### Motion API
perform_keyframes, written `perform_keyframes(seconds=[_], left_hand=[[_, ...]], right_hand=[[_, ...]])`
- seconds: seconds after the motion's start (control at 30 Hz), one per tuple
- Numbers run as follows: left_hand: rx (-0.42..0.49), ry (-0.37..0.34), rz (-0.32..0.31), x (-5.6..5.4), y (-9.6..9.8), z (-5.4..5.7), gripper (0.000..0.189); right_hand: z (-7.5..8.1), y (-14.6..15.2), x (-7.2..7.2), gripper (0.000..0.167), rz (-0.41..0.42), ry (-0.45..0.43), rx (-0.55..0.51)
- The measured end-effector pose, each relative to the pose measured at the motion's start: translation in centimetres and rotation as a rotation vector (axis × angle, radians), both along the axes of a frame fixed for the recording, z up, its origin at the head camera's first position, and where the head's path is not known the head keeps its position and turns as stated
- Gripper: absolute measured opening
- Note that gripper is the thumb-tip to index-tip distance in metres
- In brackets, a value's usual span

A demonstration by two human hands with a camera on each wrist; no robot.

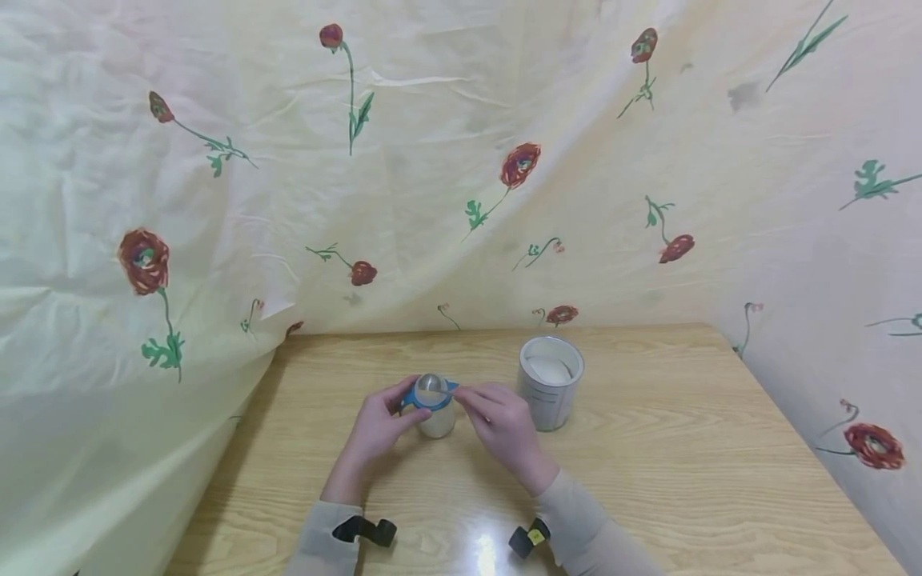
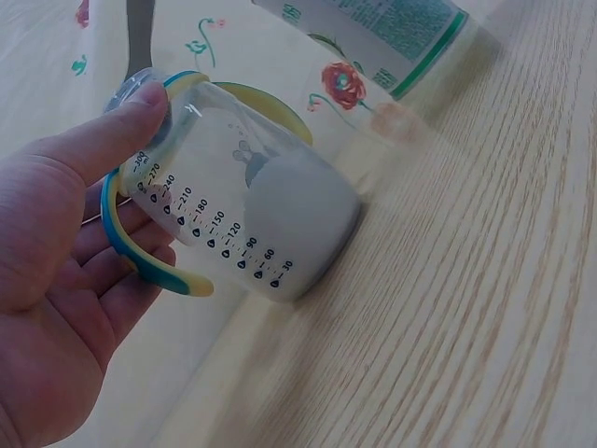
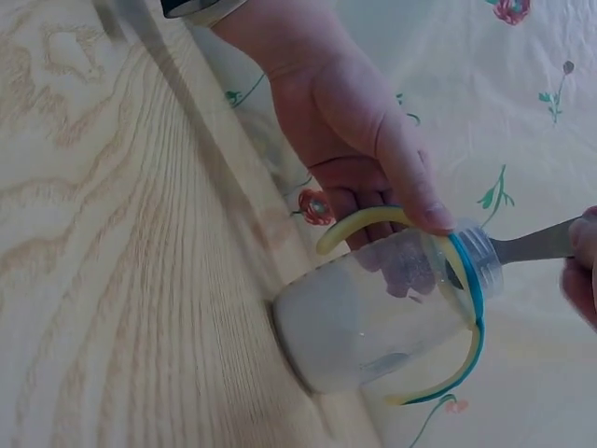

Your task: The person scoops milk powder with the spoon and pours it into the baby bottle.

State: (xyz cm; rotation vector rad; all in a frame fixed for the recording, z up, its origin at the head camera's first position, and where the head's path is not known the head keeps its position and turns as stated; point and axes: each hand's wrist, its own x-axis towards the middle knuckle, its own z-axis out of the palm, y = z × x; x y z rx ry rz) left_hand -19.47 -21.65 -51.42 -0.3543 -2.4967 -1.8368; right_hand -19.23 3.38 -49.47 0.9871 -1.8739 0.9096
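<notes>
A clear baby bottle [image 1: 438, 424] stands on the table, with white contents in its lower part and a scale on its side [image 2: 210, 219]. A blue-and-yellow ring with two handles [image 3: 480, 308] circles its neck. My left hand [image 1: 378, 418] grips the bottle at this ring, thumb against the neck. The fingers lie behind one handle. Between thumb and fingers, my right hand [image 1: 504, 420] pinches the handle of a metal spoon [image 1: 430, 384]. The spoon's bowl is at the bottle's mouth; in the right wrist view its handle [image 3: 536, 245] enters the neck.
Right of the bottle, beyond my right hand, an open can [image 1: 549, 404] holds white contents. Its printed green-and-white side [image 2: 401, 42] shows in the left wrist view. The wooden table [image 1: 684, 448] ends at a flower-patterned cloth [image 1: 432, 200] behind and at both sides.
</notes>
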Motion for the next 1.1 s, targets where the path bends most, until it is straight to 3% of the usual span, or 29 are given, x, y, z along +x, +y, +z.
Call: perform_keyframes(seconds=[0.1, 0.63, 0.93, 1.1], left_hand=[[-0.002, -0.014, 0.004, 0.1, 0.0, 0.1, 0.066], [0.007, -0.018, 0.007, 0.0, 0.1, -0.1, 0.063], [-0.008, -0.006, 0.002, 0.1, 0.1, -0.1, 0.068], [-0.060, 0.029, -0.010, 0.2, -0.1, 0.2, 0.075]], right_hand=[[0.2, 0.0, 0.1, 0.020, -0.006, -0.038, 0.012], [1.1, 0.3, 0.3, 0.020, -0.011, -0.214, -0.028], [1.3, 0.1, 0.5, 0.017, -0.018, -0.212, -0.127], [1.5, 0.0, 0.5, 0.015, -0.004, -0.294, -0.233]])
